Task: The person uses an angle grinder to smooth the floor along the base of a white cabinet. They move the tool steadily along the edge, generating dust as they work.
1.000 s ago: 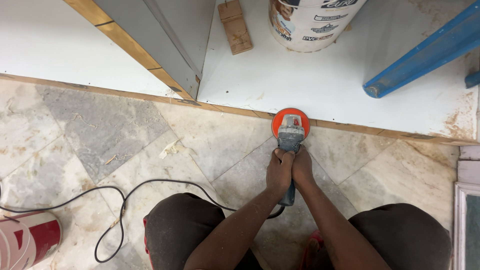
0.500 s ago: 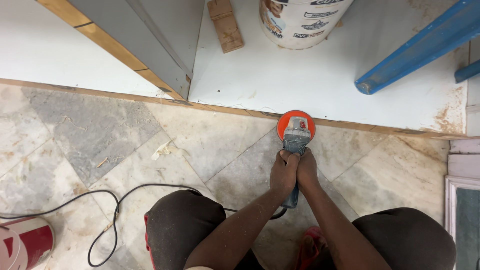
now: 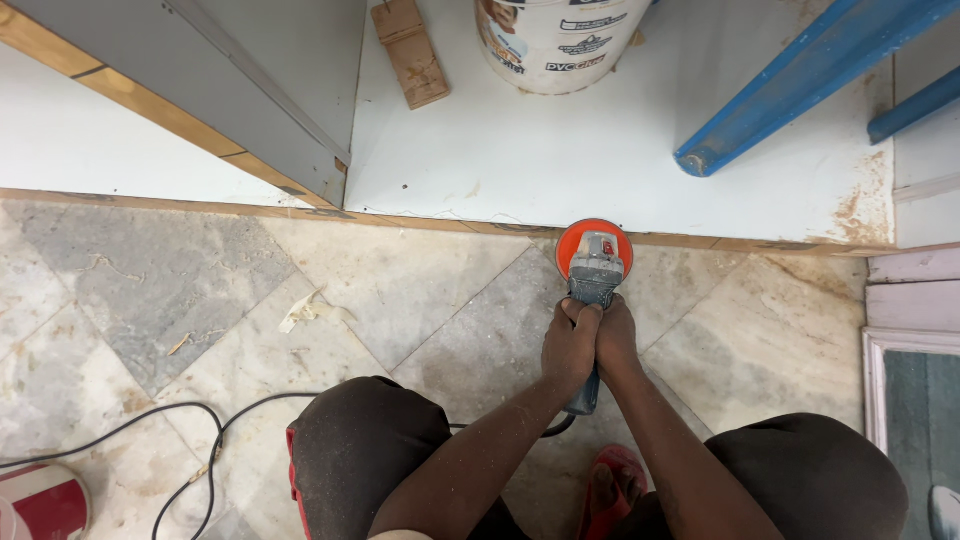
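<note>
Both my hands grip the grey body of an angle grinder (image 3: 593,275) held out in front of my knees. My left hand (image 3: 568,347) and my right hand (image 3: 616,340) are clasped side by side around its handle. The grinder's orange disc (image 3: 594,237) lies against the wooden edge strip (image 3: 430,222) of a white board (image 3: 560,150), where the board meets the marble floor (image 3: 400,290). Its black cable (image 3: 190,440) trails back past my left knee across the floor to the left.
On the white board stand a white printed bucket (image 3: 555,40), a small wood block (image 3: 410,50) and blue metal bars (image 3: 800,80). A grey panel (image 3: 230,90) leans at the left. A red and white container (image 3: 40,500) sits at the bottom left. Wood scraps (image 3: 305,310) litter the floor.
The grinder and my hands stay at the same spot on the board's edge; the view has shifted slightly, so the scene sits a little further left in the picture.
</note>
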